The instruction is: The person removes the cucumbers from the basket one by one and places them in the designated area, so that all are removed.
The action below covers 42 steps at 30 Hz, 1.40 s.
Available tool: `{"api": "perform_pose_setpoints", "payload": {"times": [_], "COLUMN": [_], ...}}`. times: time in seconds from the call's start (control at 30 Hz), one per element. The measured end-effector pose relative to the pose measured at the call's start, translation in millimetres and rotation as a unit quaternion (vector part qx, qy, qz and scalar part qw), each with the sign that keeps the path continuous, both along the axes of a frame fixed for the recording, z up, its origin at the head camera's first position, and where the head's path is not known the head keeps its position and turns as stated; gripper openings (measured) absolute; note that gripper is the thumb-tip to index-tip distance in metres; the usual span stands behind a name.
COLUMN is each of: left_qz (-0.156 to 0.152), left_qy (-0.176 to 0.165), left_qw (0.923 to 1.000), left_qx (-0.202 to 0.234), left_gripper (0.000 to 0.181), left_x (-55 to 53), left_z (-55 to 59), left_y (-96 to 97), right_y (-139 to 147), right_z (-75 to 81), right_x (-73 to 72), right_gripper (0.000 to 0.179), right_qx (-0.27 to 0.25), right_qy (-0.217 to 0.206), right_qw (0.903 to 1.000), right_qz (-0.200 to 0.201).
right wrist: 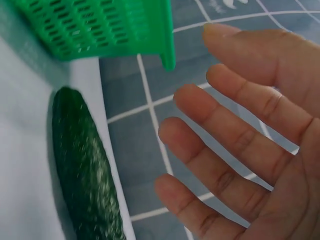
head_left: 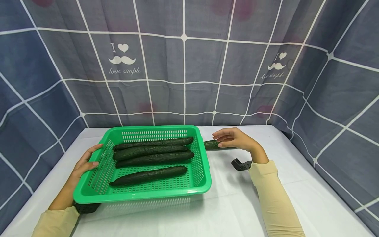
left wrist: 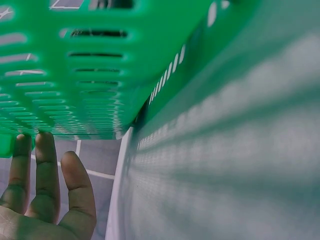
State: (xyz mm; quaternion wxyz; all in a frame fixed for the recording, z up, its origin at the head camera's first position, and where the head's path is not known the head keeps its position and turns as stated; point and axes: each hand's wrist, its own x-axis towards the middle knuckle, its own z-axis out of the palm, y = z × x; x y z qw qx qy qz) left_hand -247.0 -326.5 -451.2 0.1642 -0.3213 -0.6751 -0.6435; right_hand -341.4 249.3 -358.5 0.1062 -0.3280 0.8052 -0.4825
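The right hand point(head_left: 240, 140) was relaxed and held nothing. Just below it, one cucumber point(right wrist: 82, 165) lay on the table point(head_left: 237, 204), its length going from left to right; the left hand point(head_left: 78, 170) was farther, gripping one green basket point(head_left: 142, 195) with four other cucumbers point(head_left: 148, 176) inside.

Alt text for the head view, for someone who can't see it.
A person's left hand holds a green basket by its left end, four cucumbers inside; the right hand hovers over a fifth cucumber on the white tabletop. Gray grid-patterned curtain behind.
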Motion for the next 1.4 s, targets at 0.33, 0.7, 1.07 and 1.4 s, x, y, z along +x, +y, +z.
{"api": "perform_pose_setpoints", "payload": {"times": [0.33, 0.7, 1.07, 1.4], "left_qz": [-0.036, -0.042, 0.021, 0.037], "left_qy": [-0.024, -0.020, -0.010, -0.019], "left_qw": [0.9984, 0.9984, 0.9996, 0.9989], "left_qx": [0.036, 0.034, -0.018, -0.022], "left_gripper": [0.081, 0.078, 0.081, 0.081], "left_x": [2.2, 2.0, -0.3, -0.5], "left_z": [1.7, 2.6, -1.0, -0.7], "left_y": [4.4, 2.7, 1.5, -0.9], "right_y": [-12.8, -30.3, -49.3, -69.8], "right_z": [11.9, 19.7, 26.8, 36.5], "right_x": [11.7, 22.4, 42.1, 49.3], "right_gripper": [0.047, 0.045, 0.038, 0.040], "right_qx": [-0.005, -0.014, -0.019, 0.025], "right_qy": [-0.016, 0.013, 0.052, 0.052], "right_qw": [0.9990, 0.9966, 0.9921, 0.9857], "right_qz": [0.043, 0.080, 0.113, 0.158]}}
